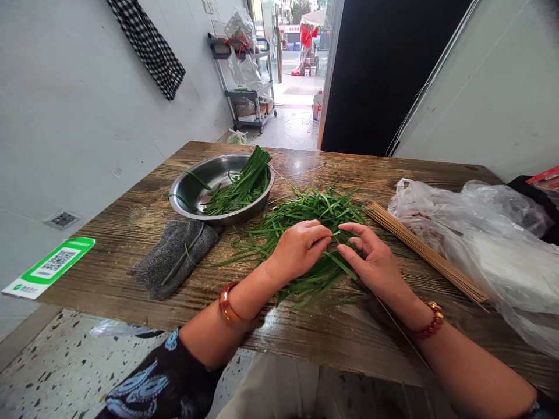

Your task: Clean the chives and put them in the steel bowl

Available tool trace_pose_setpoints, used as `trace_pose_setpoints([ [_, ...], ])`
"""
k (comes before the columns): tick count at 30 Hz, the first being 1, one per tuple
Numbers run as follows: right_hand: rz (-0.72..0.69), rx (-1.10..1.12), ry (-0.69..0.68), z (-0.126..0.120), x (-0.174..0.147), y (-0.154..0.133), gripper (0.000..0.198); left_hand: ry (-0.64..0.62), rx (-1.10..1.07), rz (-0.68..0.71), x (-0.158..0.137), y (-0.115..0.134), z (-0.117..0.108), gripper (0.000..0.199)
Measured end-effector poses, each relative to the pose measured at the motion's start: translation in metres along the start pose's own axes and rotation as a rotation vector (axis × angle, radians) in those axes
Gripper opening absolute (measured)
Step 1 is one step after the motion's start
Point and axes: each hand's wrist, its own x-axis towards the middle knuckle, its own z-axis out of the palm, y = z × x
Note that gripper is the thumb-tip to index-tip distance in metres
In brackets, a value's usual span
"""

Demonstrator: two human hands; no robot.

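Note:
My left hand (301, 247) is closed in a pinch over the heap, with a pale green end of garlic chive at its fingertips. Just across from it, my right hand (371, 256) holds a thin bamboo skewer (404, 331), its tip pointing toward the left fingers and its long end running back under the wrist. The right thumb and forefinger are spread a little; the palm side is partly hidden. Beneath both hands lies a loose pile of garlic chives (305, 212). More chives (244, 183), some in a bundle, rest in a steel bowl (179, 201).
A bunch of bamboo skewers (428, 253) lies right of the pile, beside clear plastic bags (476, 233). A grey mesh cloth (174, 256) sits left on the wooden table (144, 192), near a QR code card (50, 267). Behind stands a wheeled cart (244, 93) by the doorway.

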Motion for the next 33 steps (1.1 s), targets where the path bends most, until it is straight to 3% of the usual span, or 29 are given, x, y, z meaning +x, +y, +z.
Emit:
trace_pose_setpoints([
  [11,-0.009,0.031,0.009,0.001,0.001,0.001,0.029,-0.066,-0.022,0.032,-0.002,0.0,0.002,0.019],
  [17,-0.03,-0.031,0.018,-0.001,0.003,0.001,0.034,-0.133,-0.018,0.058,-0.002,0.002,0.002,0.021],
  [25,0.006,0.014,0.008,-0.002,0.006,0.006,0.03,0.005,-0.058,0.004,0.001,0.004,-0.003,0.009],
  [33,0.045,0.054,-0.015,-0.003,0.007,0.007,0.031,-0.246,0.006,0.129,-0.001,0.008,-0.005,0.008],
])
